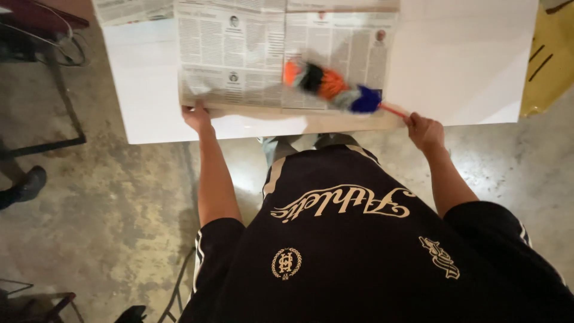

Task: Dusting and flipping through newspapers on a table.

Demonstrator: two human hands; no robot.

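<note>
A multicoloured feather duster (329,87) with orange, black, grey and blue tufts lies blurred across an open newspaper (239,60) spread on a flat tan board (335,122). My right hand (423,130) is shut on the duster's thin red handle at the board's near right corner. At the newspaper's near left corner, my left hand (196,116) presses on the edge of the board and paper, fingers curled over it. The board rests on a white table (466,60).
A yellow object (550,60) lies at the table's right end. A dark metal frame (54,90) stands at the left on the concrete floor. Another person's dark shoe (27,184) shows at the left edge. More metal legs (36,299) sit bottom left.
</note>
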